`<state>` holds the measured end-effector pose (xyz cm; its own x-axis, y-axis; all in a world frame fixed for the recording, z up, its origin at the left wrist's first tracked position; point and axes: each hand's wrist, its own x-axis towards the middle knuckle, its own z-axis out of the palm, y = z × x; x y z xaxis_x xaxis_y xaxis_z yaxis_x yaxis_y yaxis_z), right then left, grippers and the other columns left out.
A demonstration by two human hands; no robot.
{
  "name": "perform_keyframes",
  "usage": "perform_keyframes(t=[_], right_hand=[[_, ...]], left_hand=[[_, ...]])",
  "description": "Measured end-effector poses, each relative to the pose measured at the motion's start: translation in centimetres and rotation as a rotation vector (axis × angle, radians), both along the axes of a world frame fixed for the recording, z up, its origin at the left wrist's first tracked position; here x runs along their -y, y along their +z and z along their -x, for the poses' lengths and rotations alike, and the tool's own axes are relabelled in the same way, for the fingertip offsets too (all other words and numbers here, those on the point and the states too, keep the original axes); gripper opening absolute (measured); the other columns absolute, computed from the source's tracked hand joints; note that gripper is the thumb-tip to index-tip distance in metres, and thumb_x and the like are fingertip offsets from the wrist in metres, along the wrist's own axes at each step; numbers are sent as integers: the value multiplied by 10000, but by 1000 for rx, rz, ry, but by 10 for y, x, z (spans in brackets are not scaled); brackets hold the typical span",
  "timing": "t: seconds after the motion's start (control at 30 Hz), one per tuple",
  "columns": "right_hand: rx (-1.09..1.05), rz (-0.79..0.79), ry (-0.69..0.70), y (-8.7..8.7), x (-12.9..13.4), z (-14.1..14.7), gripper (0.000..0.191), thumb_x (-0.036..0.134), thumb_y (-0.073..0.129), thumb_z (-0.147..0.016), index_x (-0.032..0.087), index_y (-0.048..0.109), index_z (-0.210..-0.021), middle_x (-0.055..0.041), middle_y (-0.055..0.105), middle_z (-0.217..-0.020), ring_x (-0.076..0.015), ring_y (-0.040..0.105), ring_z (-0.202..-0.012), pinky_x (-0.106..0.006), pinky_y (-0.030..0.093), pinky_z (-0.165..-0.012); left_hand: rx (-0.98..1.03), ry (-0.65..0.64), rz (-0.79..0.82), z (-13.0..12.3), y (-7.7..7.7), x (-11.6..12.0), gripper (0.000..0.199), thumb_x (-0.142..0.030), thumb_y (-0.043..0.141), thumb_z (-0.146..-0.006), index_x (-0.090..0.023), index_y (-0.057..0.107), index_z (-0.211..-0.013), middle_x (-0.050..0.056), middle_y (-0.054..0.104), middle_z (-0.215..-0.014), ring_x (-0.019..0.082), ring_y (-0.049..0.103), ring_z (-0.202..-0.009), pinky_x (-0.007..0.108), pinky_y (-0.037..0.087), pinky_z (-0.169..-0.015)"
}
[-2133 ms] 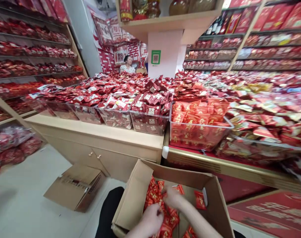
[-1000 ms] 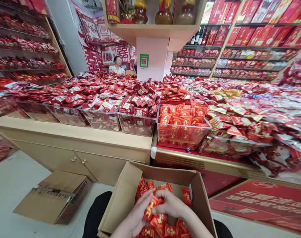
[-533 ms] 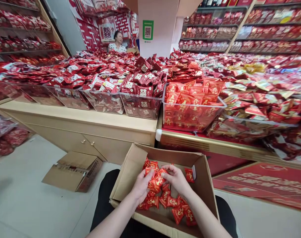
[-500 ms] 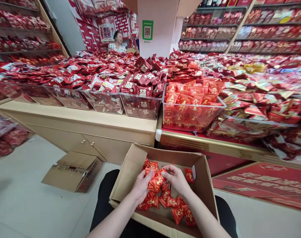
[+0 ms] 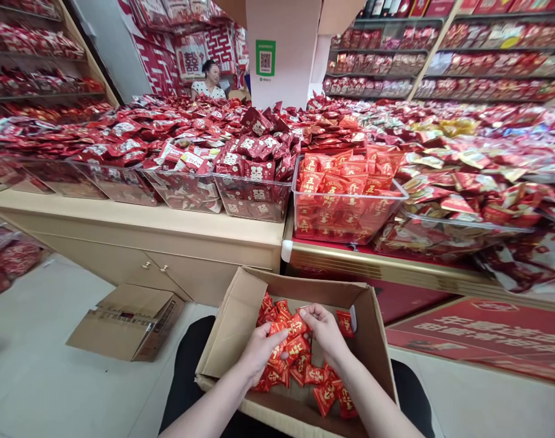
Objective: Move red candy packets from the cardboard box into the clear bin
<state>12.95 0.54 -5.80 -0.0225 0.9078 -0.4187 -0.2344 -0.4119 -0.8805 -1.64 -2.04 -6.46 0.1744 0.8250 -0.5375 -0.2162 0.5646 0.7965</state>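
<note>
One bare left hand and one bare right hand. Shiny red packets with gold lettering, too many overlapping to count. Two brown cardboard boxes. Two round metal knobs. One green-framed QR-code sign. One person in a spotted white top.

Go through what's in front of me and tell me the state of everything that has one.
Left bare hand: closed around small red-and-gold wrapped packets
Right bare hand: fingertips on one of those packets
Brown cardboard box beneath the hands: open, partly filled
Second brown cardboard box, at lower left: contents hidden
Clear plastic bin of orange-red packets: heaped above its rim
Beige cabinet doors: shut
</note>
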Motion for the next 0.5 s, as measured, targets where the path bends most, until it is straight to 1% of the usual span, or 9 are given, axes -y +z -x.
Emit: perform_keyframes(t=[0.07, 0.13, 0.23, 0.3, 0.37, 0.43, 0.5], right_hand=[[-34, 48, -46, 0, 0, 0, 305, 422, 645, -586, 176, 469, -623, 61, 447, -510, -60, 370, -430, -184, 307, -400], [-20, 36, -36, -2, -1, -1, 317, 443, 641, -581, 180, 478, -654, 52, 460, -543, -67, 377, -446, -190, 303, -415], [109, -71, 69, -8, -5, -1, 361, 510, 627, -555, 197, 496, -677, 25, 502, -586, -107, 430, -496, -231, 349, -471], [202, -136, 99, -13, -9, 0, 391, 561, 627, -499, 213, 474, -593, 25, 492, -539, -137, 453, -508, -264, 375, -509], [262, -169, 67, -20, -13, 3, 424, 600, 614, -458, 224, 427, -513, 30, 460, -485, -159, 464, -509, -287, 393, -529], [289, -189, 21, -23, -16, 4, 438, 626, 593, -452, 231, 409, -491, 33, 448, -469, -173, 473, -506, -299, 401, -522], [303, -212, -3, -20, -18, 3, 437, 642, 578, -457, 237, 415, -492, 35, 454, -466, -183, 483, -502, -304, 405, -511]], left_hand=[[11, 2, 5, -1, 1, 1, 283, -359, 628, -653, -144, 576, -830, 53, 654, -782, 141, 600, -662, 237, 482, -542], [15, 13, 6, -1, 0, 2, 296, -370, 626, -652, -149, 576, -844, 53, 652, -790, 140, 599, -671, 237, 486, -547], [-34, 40, -9, 1, -9, 1, 311, -397, 622, -647, -151, 583, -833, 39, 637, -766, 140, 586, -696, 243, 494, -557], [-93, 46, -38, 2, -17, -2, 324, -427, 622, -632, -144, 577, -784, 18, 617, -679, 134, 573, -631, 249, 492, -529], [-126, 17, -82, 2, -23, -7, 355, -468, 619, -611, -147, 569, -754, 3, 605, -633, 122, 550, -555, 249, 477, -487], [-131, -17, -108, 0, -25, -10, 400, -515, 618, -577, -148, 564, -729, -16, 579, -584, 105, 513, -494, 240, 454, -451], [-130, -32, -70, 0, -23, -11, 448, -561, 629, -518, -155, 555, -692, -40, 538, -538, 100, 489, -478, 237, 442, -443]])
